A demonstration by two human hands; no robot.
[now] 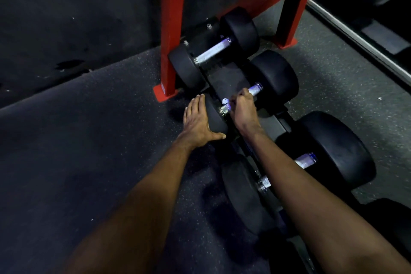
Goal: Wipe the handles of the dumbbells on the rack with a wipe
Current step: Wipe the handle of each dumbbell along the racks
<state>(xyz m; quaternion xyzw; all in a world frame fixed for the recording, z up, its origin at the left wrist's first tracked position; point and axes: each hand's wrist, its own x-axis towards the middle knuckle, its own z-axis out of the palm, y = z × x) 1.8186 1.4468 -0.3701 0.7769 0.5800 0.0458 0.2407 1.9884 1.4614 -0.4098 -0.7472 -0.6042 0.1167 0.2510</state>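
Three black dumbbells with silver handles lie in a row on a low black rack (224,78). My right hand (243,110) is wrapped around the handle of the middle dumbbell (275,75), with a white wipe (225,101) poking out at my fingertips. My left hand (198,121) lies flat, fingers together, against the outer face of that dumbbell's near head. The far dumbbell (213,51) and the near dumbbell (333,151) are untouched; my right forearm crosses the near one's handle.
A red steel frame (171,29) stands over the far end of the rack, with feet on the speckled rubber floor (89,140). A dark wall rises at the left. A metal rail (355,38) runs along the right.
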